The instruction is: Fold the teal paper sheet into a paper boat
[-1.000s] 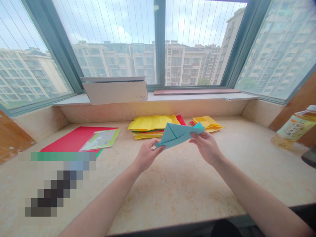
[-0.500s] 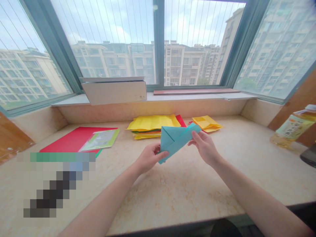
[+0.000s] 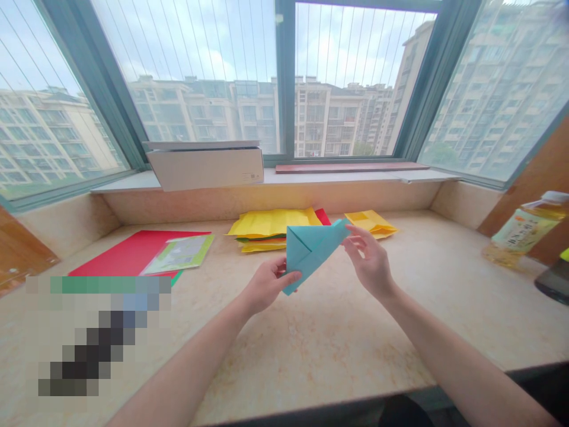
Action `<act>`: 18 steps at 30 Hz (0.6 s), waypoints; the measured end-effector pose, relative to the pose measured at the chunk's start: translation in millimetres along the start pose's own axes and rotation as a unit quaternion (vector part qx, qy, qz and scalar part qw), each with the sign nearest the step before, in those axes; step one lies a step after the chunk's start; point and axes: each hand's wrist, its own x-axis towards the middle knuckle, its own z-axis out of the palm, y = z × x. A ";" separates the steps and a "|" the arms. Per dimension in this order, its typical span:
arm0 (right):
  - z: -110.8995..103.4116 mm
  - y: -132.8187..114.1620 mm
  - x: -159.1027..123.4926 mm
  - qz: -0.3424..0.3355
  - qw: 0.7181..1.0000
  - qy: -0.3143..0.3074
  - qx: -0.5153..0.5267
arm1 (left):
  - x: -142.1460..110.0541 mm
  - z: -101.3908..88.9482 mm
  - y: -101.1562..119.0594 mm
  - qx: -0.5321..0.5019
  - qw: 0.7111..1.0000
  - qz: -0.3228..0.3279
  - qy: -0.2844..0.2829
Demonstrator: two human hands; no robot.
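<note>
A folded sheet of turquoise paper (image 3: 311, 249) is held up above the countertop, its creased triangular flap facing me. My left hand (image 3: 273, 281) grips its lower left corner, with the thumb on the front and the other fingers behind. At the upper right tip of the paper, my right hand (image 3: 367, 258) has its fingers curled with gaps between them. Its index fingertip is at the paper's edge, and I cannot tell whether it still pinches it. Behind the paper lies a stack of folded yellow paper (image 3: 271, 222).
Red sheets (image 3: 120, 252) and a clear packet (image 3: 180, 255) lie at the left. Another folded yellow piece (image 3: 371, 222) lies at the back right. A drink bottle (image 3: 524, 228) stands at far right. On the sill sits a white box (image 3: 207, 166). The lower left is pixelated.
The turquoise paper has been tilted, its left end lower and its right end higher. My right hand's fingers have loosened at the tip, while my left hand keeps its grip.
</note>
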 end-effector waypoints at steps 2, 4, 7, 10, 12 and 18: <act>-0.1 -2.9 -0.7 -0.021 1.000 -0.013 -0.008 | -0.2 0.2 -0.7 0.003 1.000 0.011 0.006; 0.3 -5.7 -1.4 -0.041 0.999 -0.029 -0.007 | -0.3 0.2 -1.3 0.017 0.999 0.031 0.015; 1.4 -6.9 -2.4 -0.057 0.997 -0.043 0.006 | -0.8 -0.5 -0.4 0.071 0.995 0.070 0.031; 2.2 -5.6 -3.2 -0.062 0.997 -0.045 0.021 | -2.7 -2.2 3.8 0.150 0.982 0.106 0.038; 2.3 -4.7 -3.5 -0.065 0.996 -0.045 0.034 | -4.4 -3.5 6.7 0.196 0.972 0.129 0.032; 1.7 -2.3 -3.1 -0.063 0.995 -0.044 0.070 | -6.8 -6.3 5.2 0.277 0.944 0.170 0.050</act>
